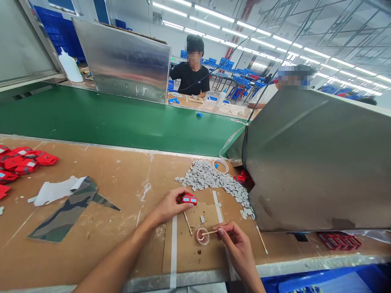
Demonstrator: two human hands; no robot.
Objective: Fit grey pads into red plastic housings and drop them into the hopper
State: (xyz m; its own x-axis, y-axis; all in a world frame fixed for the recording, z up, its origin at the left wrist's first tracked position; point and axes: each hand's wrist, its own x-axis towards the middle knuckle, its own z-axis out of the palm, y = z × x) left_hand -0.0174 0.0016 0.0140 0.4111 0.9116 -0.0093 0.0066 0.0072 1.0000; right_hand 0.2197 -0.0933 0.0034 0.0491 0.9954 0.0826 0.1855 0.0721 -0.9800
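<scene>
A small red piece (190, 199) with pale panels is held near the front middle of the desk (116, 232), and from it the clock directions are counted. It is pinched by the left hand (171, 204), whose grip is narrowed around it with the thumb along its lower edge. At 5 o'clock, a small cup (204, 243) is set, and inside it is placed the far end of a thin stick (210, 232). The stick is held by the right hand (234, 240), its grip closed between thumb and fingertips; whether anything is touched by the tip cannot be told.

A loose swab (187, 223) is laid at 6 o'clock, just beside the cup, and a single grey tile (202, 219) at 5 o'clock, nearer than the cup. Many more are heaped in a grey pile (203, 175), spread from 12 round to 3 o'clock, with a tape roll (226, 165) at its far edge. Another swab (262, 240) is laid at 4 o'clock.

At 9 o'clock, well apart, a camouflage sheet (65, 215) is spread partly over white paper (53, 192); beyond these, red pouches (26, 162) are piled. The desk is bordered by a green belt (116, 118), behind which a person in a black shirt (192, 79) is seen at 12 o'clock.
</scene>
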